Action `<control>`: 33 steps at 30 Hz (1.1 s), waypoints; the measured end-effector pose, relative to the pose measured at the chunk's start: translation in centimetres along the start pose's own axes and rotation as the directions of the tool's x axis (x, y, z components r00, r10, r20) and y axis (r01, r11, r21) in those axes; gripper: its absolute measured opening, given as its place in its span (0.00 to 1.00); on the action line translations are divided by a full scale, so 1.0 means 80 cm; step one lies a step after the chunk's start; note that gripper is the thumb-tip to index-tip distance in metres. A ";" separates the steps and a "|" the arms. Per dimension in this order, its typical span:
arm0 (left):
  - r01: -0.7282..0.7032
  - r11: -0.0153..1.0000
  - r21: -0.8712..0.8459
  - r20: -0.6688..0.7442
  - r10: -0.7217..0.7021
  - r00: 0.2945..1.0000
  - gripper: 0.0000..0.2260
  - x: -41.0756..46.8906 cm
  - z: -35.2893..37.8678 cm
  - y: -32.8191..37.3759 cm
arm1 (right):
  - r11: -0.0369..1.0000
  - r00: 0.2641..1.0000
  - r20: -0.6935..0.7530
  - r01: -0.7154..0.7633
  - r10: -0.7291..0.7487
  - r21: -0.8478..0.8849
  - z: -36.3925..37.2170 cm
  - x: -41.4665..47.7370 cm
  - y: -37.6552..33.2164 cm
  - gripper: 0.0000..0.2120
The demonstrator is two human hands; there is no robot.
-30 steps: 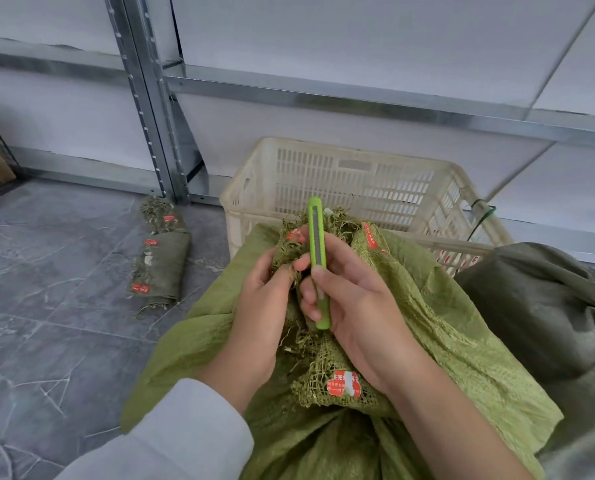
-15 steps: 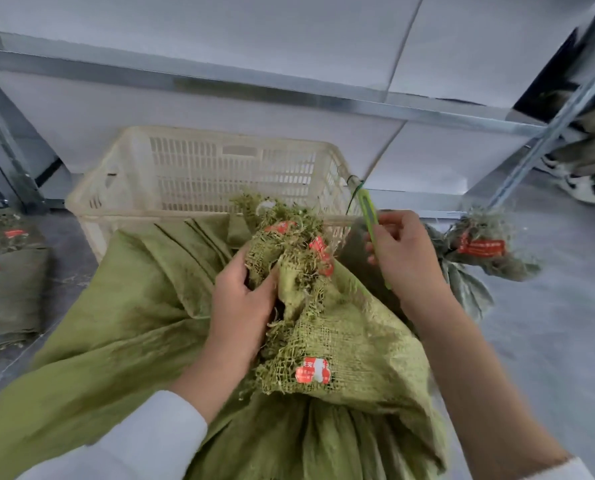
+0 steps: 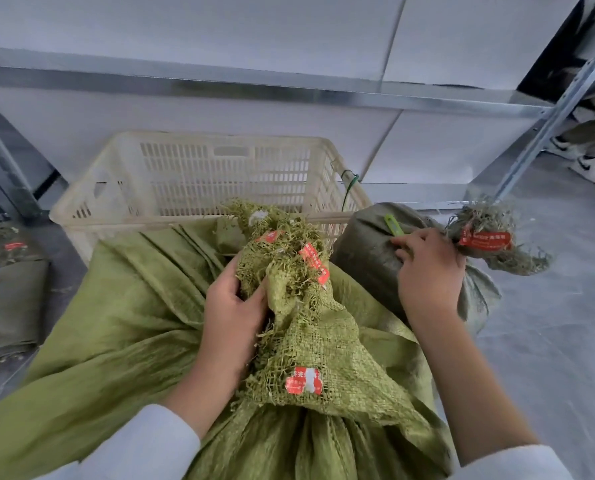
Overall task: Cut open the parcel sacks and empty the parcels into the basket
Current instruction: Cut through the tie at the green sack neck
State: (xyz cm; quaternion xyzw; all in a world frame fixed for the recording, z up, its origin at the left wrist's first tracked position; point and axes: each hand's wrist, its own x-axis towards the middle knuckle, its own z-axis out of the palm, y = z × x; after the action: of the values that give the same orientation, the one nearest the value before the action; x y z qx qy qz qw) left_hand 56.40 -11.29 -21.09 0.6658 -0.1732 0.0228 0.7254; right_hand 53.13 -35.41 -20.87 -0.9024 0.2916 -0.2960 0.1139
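A large light-green woven parcel sack point(image 3: 123, 327) lies in front of me, its frayed mouth with red labels bunched up. My left hand point(image 3: 235, 317) grips that frayed mouth. My right hand point(image 3: 427, 268) rests on a darker grey-green sack point(image 3: 362, 251) to the right and holds a green utility knife point(image 3: 393, 226), whose tip pokes out above the fingers. A cream plastic basket point(image 3: 199, 174) stands just beyond the sacks; no parcels show inside it.
Flattened dark sacks point(image 3: 5, 292) lie on the grey tiled floor at the left. Metal shelving point(image 3: 289, 88) runs behind the basket. A person's legs and white shoes point(image 3: 590, 164) stand at the far right.
My right hand carried the knife away from the light-green sack's mouth to the right and down onto the darker sack. The view has turned right. My left hand keeps its grip.
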 end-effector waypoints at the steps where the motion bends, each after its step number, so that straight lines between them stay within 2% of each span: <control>1: -0.004 1.000 0.001 -0.006 0.004 1.000 0.16 0.000 -0.002 0.000 | 1.000 1.000 -0.005 0.022 -0.022 0.017 -0.002 -0.001 0.001 0.14; 3: -0.005 1.000 -0.003 -0.019 0.005 1.000 0.15 0.000 -0.004 0.001 | 0.994 0.999 0.003 0.038 -0.039 0.099 -0.008 -0.001 0.002 0.21; 5: -0.004 1.000 -0.009 -0.017 0.004 1.000 0.15 -0.002 -0.005 0.004 | 0.994 1.000 0.010 0.012 -0.013 0.110 -0.013 0.001 0.003 0.24; 10: 0.026 0.999 -0.038 -0.002 -0.026 1.000 0.14 -0.008 -0.009 0.009 | 0.997 0.998 0.010 0.062 -0.063 0.044 -0.012 -0.019 -0.006 0.16; 12: 0.039 0.998 -0.051 -0.005 -0.040 0.999 0.13 -0.009 -0.013 0.009 | 0.993 0.995 -0.037 0.097 -0.095 0.060 -0.019 -0.031 -0.019 0.16; 14: 0.058 0.996 -0.064 -0.009 -0.059 0.998 0.13 -0.007 -0.017 0.008 | 0.986 0.992 -0.001 0.124 -0.125 0.115 -0.030 -0.039 -0.045 0.18; 16: 0.075 0.995 -0.061 -0.016 -0.076 0.997 0.13 -0.013 -0.023 0.006 | 0.922 0.954 0.230 0.096 -0.193 0.374 -0.045 -0.052 -0.088 0.15; 18: 0.110 0.990 -0.090 -0.012 -0.112 0.994 0.12 -0.016 -0.032 0.006 | 0.789 0.816 0.495 -0.080 -0.300 0.609 -0.052 -0.073 -0.133 0.07; 19: 0.140 0.986 -0.096 -0.020 -0.142 0.990 0.12 -0.016 -0.039 0.008 | 0.756 0.769 0.535 -0.106 -0.349 0.646 -0.050 -0.085 -0.148 0.08; 20: 0.182 0.980 -0.084 -0.048 -0.187 0.981 0.12 -0.007 -0.044 0.009 | 0.734 0.760 0.520 -0.084 -0.390 0.674 -0.044 -0.096 -0.158 0.09; 22: 0.322 0.947 -0.022 -0.100 -0.322 0.941 0.15 0.008 -0.064 0.010 | 0.714 0.815 0.405 0.016 -0.415 0.700 -0.031 -0.110 -0.170 0.08; 23: 0.404 0.915 0.009 -0.120 -0.400 0.909 0.15 0.012 -0.075 0.009 | 0.692 0.834 0.360 0.037 -0.419 0.721 -0.024 -0.115 -0.175 0.09; 24: 0.425 0.905 0.034 -0.127 -0.418 0.900 0.15 0.012 -0.083 0.008 | 0.661 0.837 0.343 0.030 -0.426 0.749 -0.016 -0.120 -0.180 0.10; 26: 0.397 0.914 0.087 -0.109 -0.388 0.915 0.12 -0.003 -0.088 0.014 | 0.632 0.817 0.371 -0.010 -0.442 0.775 0.001 -0.132 -0.190 0.12; 29: 0.366 0.927 0.078 -0.199 -0.345 0.917 0.07 -0.021 -0.108 0.000 | 0.615 0.786 0.440 -0.099 -0.433 0.782 0.027 -0.152 -0.206 0.13; 33: 0.363 0.932 0.007 -0.210 -0.354 0.911 0.12 -0.006 -0.112 -0.035 | 0.501 0.802 0.499 -0.300 -0.329 0.812 0.055 -0.148 -0.207 0.10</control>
State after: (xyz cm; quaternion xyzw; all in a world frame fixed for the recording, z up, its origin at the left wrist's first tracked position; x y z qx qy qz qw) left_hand 58.68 -2.78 -24.43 0.6967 0.0282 -0.0381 0.7158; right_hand 55.63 -14.97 -23.65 -0.7674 0.0434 -0.1015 0.6316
